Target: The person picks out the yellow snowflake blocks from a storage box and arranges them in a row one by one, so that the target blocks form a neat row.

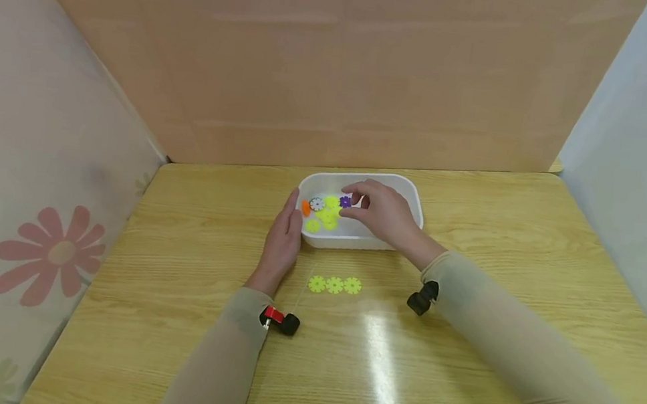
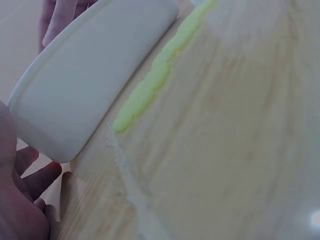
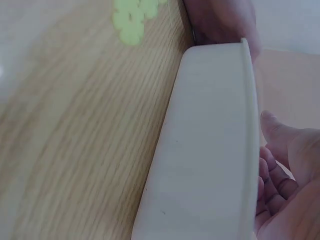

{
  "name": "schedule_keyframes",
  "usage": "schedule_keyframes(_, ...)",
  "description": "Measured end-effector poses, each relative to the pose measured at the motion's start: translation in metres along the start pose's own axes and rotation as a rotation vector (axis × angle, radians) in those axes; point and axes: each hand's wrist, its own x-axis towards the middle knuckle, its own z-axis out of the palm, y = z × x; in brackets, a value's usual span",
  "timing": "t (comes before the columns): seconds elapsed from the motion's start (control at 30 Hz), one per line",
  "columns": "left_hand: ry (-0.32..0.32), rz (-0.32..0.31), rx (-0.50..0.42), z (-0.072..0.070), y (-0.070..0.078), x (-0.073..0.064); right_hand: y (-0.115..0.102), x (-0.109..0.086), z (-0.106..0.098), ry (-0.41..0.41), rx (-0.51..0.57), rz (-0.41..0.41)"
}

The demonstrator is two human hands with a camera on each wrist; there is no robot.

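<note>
A white tray (image 1: 355,241) with a rounded rim stands toward the back of the table. My left hand (image 1: 282,241) lies along its left end, fingers stretched out against the wall. In the left wrist view, fingers (image 2: 42,180) show at the tray's lower corner. Over the tray's inside, my right hand (image 1: 385,213) has thumb and forefinger apart, the others curled. A purple snowflake disc (image 1: 346,202) appears in the gap between its fingertips. Left of them lie several yellow snowflake discs (image 1: 328,216), a white one (image 1: 316,204) and an orange one (image 1: 306,208).
Three yellow discs (image 1: 335,285) sit in a row on the wooden table (image 1: 479,214), in front of the tray. A pinkish-brown panel (image 1: 340,62) rises behind it. Pale walls with painted shapes stand at both sides. Each wrist carries a small black camera (image 1: 289,324).
</note>
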Motion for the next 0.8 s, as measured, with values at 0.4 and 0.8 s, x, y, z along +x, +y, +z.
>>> schedule_keyframes(0.4,-0.005,0.021,0.010,0.000,0.001,0.000,0.010,0.031,0.018,-0.035,-0.023,0.090)
schedule_keyframes(0.8,-0.004,0.001,0.006,-0.003,-0.002,0.000,0.027,0.045,0.030,-0.096,0.011,0.102)
